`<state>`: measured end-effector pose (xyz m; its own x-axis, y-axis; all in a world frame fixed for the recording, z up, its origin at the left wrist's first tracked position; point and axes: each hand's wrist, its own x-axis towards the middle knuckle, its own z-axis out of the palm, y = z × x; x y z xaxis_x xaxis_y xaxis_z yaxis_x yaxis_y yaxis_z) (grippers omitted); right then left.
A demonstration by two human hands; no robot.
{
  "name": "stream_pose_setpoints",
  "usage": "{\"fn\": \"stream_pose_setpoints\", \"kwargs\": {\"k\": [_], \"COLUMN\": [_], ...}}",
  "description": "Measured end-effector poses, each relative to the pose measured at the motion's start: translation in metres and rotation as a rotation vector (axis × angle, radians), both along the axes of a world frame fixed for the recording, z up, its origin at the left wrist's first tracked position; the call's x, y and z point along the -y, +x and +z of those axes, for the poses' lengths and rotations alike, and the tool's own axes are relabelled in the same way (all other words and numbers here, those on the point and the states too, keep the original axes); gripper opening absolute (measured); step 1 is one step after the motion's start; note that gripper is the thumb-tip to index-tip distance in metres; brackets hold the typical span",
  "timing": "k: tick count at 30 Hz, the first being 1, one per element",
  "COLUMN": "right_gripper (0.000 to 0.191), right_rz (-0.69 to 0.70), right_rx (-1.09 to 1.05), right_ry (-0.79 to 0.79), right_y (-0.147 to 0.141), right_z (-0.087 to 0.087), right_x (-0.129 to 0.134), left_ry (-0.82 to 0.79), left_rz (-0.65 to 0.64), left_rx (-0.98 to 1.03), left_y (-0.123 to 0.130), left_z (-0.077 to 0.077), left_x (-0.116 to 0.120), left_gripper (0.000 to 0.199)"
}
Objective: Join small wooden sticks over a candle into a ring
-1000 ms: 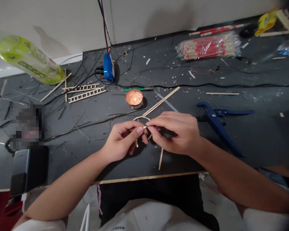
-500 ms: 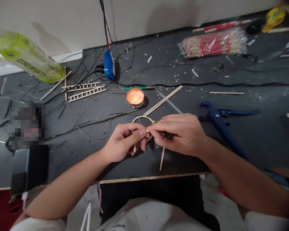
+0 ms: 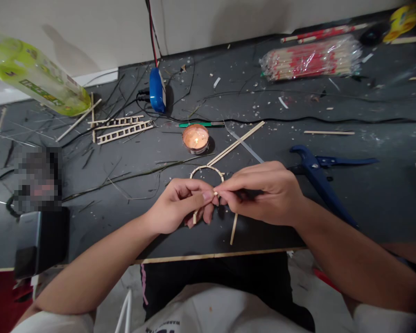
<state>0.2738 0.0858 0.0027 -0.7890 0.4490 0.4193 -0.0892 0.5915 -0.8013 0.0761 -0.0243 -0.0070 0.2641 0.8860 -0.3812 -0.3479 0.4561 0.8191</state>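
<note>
Since the earlier frame, both hands are shifting slightly toward the body. The right hand [image 3: 266,192] is closing its thumb and finger on the right side of the piece; the left hand [image 3: 175,203] is gripping the same piece between thumb and finger. Off to the right hand's outer side, the cutter [image 3: 315,173] is lying untouched. Just beyond the fingertips, the ring [image 3: 208,166] is showing its far arc (its near part is hiding behind the fingers, so whether they are holding it I cannot tell). Farther out, the candle [image 3: 196,149] is burning. Smallest, the piece [image 3: 215,194] is sitting between the hands, touching both, neither hand being nearer; its long axis is staying too hidden to read.
</note>
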Motion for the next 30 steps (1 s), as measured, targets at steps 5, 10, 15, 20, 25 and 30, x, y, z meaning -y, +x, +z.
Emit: {"fn": "stream_pose_setpoints", "kwargs": {"k": [5,10,15,20,25,30], "right_gripper": [0.012,0.011,0.016,0.012,0.012,0.01], "right_rz": [0.021,0.028,-0.029,-0.077,-0.085,-0.112], "right_rx": [-0.006,-0.013,-0.025,0.011,0.029,0.039], "right_ry": [-0.052,-0.049,0.013,0.053,0.017,0.065], "right_y": [0.001,0.002,0.002,0.001,-0.002,-0.001], "right_z": [0.001,0.001,0.0,0.0,0.001,0.0], "right_x": [-0.001,-0.001,0.001,0.004,0.007,0.007], "left_ry": [-0.013,-0.012,0.061,0.241,0.589,0.739], "left_rz": [-0.034,-0.057,0.032,0.133,0.183,0.216], "left_rx": [0.056,0.091,-0.026,-0.324,-0.608,-0.763], "left_y": [-0.002,-0.003,0.001,0.007,0.01,0.009], "left_z": [-0.001,-0.001,0.002,0.004,0.001,0.0], "left_x": [0.0,0.0,0.003,0.009,0.009,0.009], "left_gripper": [0.028,0.026,0.027,0.024,0.015,0.012]}}
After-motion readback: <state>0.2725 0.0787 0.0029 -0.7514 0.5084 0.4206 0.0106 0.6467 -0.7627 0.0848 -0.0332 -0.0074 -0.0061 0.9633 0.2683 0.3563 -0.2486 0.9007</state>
